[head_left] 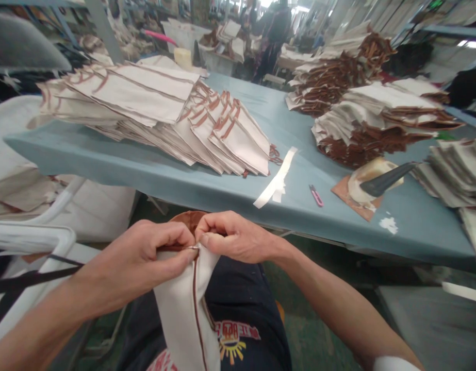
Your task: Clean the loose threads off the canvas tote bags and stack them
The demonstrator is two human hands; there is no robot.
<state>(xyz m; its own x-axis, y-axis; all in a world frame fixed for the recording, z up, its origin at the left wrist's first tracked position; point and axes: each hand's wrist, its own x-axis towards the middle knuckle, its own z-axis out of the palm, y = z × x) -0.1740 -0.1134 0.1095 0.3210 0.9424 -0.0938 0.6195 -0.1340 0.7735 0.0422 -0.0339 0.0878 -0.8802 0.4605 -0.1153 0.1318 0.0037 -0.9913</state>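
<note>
A cream fabric piece [176, 304] with brown piping hangs from my hands over my dark apron [245, 288]. My left hand [160, 250] pinches its upper edge, where a brown strip runs along the top. Close beside it, my right hand [232, 237] grips the same edge, thumb and fingers pressed together. Between the fingertips the piping meets the brown edge; finer detail there is too small to make out. Part of the brown lining [189, 219] shows behind the hands.
On the blue table [222, 188] lie stacked cream pieces [145, 93], paper strips [276, 178], purple thread snips [315, 196] and a glue container [371, 180] with a dark-handled tool. Brown-edged piles [377, 118] stand at right. A white chair frame [32, 237] is at my left.
</note>
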